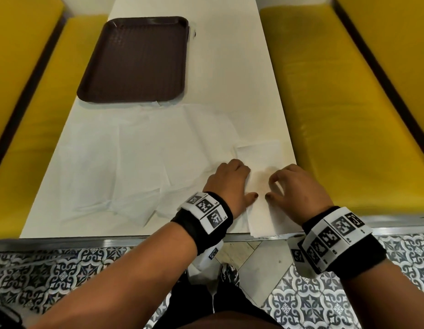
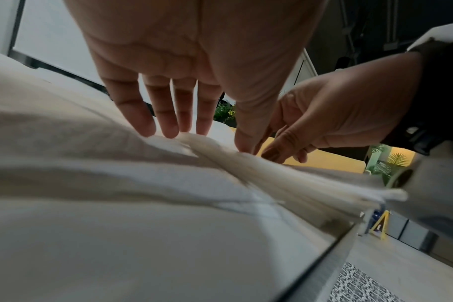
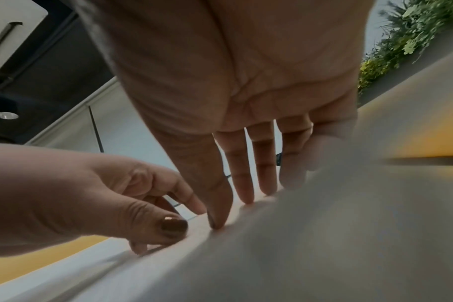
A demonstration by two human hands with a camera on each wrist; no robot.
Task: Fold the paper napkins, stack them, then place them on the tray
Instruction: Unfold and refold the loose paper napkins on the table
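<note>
head view, both hands pressing folded napkin overhanging table edge

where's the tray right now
In the head view the brown tray sits empty on the far left of the white table, beyond the napkins.

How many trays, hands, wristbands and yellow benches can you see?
Brown tray: 1
Hands: 2, the left hand and the right hand
Black wristbands: 2
Yellow benches: 2
Total: 7
</note>
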